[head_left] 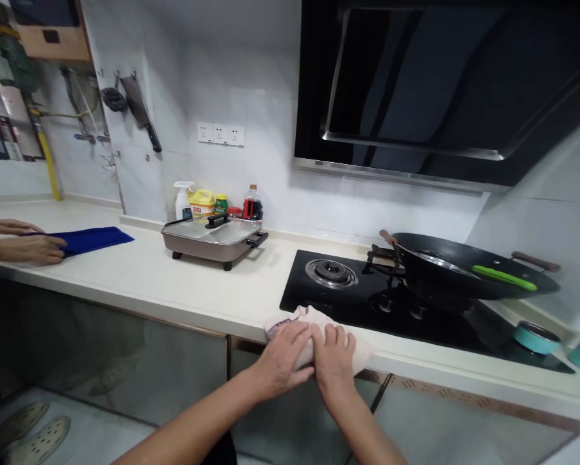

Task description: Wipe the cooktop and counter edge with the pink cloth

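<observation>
A pale pink cloth lies bunched at the counter's front edge, just before the gas stove. My left hand rests on its left part, fingers together and pressed into the fabric. Close beside it, my right hand curls its fingers over the same cloth. The thumbs nearly meet in the middle. Part of the cloth is hidden under both hands, and its right end hangs by the counter edge.
Another person's hands press a blue cloth at the left. A lidded electric pan stands mid-counter, bottles behind it. A wok with a green-handled utensil sits on the stove; a range hood hangs above. A cleaver hangs left.
</observation>
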Motion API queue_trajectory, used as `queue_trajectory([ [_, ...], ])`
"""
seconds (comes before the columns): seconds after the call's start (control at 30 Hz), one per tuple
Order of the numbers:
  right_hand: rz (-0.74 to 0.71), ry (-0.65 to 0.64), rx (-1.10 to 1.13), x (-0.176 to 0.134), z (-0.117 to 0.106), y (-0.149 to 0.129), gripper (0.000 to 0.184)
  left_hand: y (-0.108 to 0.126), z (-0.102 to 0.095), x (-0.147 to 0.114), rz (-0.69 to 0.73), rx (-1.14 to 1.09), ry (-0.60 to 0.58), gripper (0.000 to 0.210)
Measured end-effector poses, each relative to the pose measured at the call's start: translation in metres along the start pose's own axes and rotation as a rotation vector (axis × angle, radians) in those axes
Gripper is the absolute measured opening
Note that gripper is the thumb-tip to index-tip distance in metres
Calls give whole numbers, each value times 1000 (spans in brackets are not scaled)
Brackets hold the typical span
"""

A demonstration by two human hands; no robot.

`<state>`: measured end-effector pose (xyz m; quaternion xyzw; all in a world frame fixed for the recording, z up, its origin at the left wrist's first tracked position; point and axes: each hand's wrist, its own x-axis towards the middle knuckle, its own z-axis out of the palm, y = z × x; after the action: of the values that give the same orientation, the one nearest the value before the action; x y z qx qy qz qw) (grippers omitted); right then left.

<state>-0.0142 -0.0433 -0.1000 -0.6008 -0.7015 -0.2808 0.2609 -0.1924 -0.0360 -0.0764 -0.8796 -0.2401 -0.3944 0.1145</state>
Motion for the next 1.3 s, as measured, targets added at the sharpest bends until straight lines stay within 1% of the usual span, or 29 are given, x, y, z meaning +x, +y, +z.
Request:
queue_trajectory([
  [0.03, -10, 14, 17, 2, 3, -7, 49, -5, -12, -2, -14, -30, 18, 66],
  [0.1, -50, 54, 55, 3, 7, -15, 65, -19, -34, -3, -69, -38, 55, 54],
  [0.17, -108, 98, 82, 2, 9, -12, 79, -38, -50, 0, -161, 27, 95, 41],
  [0.2, -135, 117, 87, 1, 9, -8, 81, -49, -56, 1, -209, 71, 108, 36],
  [0.3, -205, 152, 81, -3, 5, 14, 79, -82, -65, 4, -327, 186, 102, 25],
  [0.37, -222, 153, 71, -8, -1, 34, 78, -96, -65, 4, -381, 237, 75, 25],
  [0.4, -218, 145, 69, -11, -4, 46, 77, -100, -65, 4, -400, 260, 57, 26],
  [0.47, -182, 114, 61, -20, -12, 74, 76, -100, -63, 3, -426, 308, 16, 28],
  [0.6, -82, 39, 25, -41, -33, 138, 71, -89, -62, 7, -456, 381, -30, 34],
  [0.73, 8, -10, -57, -64, -47, 209, 58, -84, -63, 10, -400, 447, 6, 38],
  [0.8, 86, -25, -118, -77, -50, 249, 55, -84, -61, 10, -373, 486, 33, 40],
  [0.93, 285, -106, -235, -101, -59, 331, 55, -85, -57, 9, -361, 510, 58, 41],
  [1.0, 346, -162, -256, -108, -65, 363, 57, -86, -55, 8, -363, 507, 62, 40],
  [1.03, 369, -182, -259, -111, -68, 375, 57, -86, -54, 8, -366, 507, 68, 40],
  [1.1, 399, -208, -264, -112, -71, 388, 56, -86, -52, 8, -379, 507, 81, 39],
  [1.17, 419, -217, -287, -111, -72, 386, 54, -86, -50, 8, -392, 510, 84, 38],
  [1.23, 418, -229, -314, -108, -71, 370, 55, -85, -49, 8, -403, 514, 74, 38],
  [1.3, 390, -236, -312, -101, -69, 344, 57, -85, -49, 9, -402, 519, 61, 39],
])
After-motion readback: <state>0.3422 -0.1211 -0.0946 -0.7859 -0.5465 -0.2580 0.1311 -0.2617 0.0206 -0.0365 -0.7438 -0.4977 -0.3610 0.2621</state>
